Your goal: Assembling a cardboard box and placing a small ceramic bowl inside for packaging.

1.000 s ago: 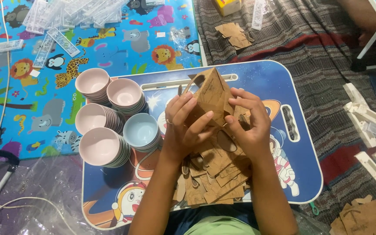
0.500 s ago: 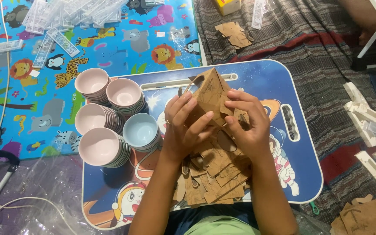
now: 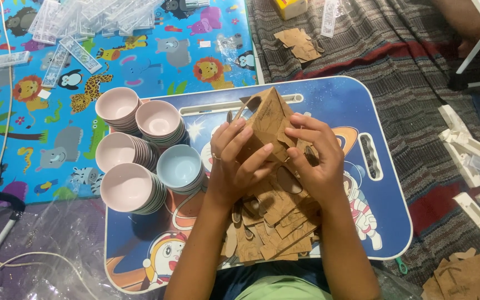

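Both hands meet over the middle of the blue lap tray [image 3: 362, 105], gripping one brown cardboard piece [image 3: 268, 119] that is lifted off the surface and tipped so its point aims toward 12 o'clock. The left hand [image 3: 234, 164] closes on it from 9 o'clock, fingers spread along the near face with the thumb tucked under. The right hand [image 3: 315, 161] closes from 3 o'clock, fingertips pressing the flat side. Held from two sides like this, the piece looks steadied for folding or fitting, though I cannot tell which.

Directly below the hands, toward 6 o'clock, lies a loose heap of cardboard cutouts [image 3: 276, 233], close enough to pick from without reaching. At 9 o'clock on the tray stand stacks of small bowls: four pink stacks [image 3: 129, 189] and one pale blue stack [image 3: 179, 166], crowded against the left edge (which keeps the centre free for the hands).

Beyond the tray at 11 o'clock, clear plastic strips [image 3: 76, 53] lie on the animal play mat [image 3: 140, 61]. More cardboard scraps [image 3: 298, 44] sit at 12 o'clock on the striped rug [image 3: 406, 61].
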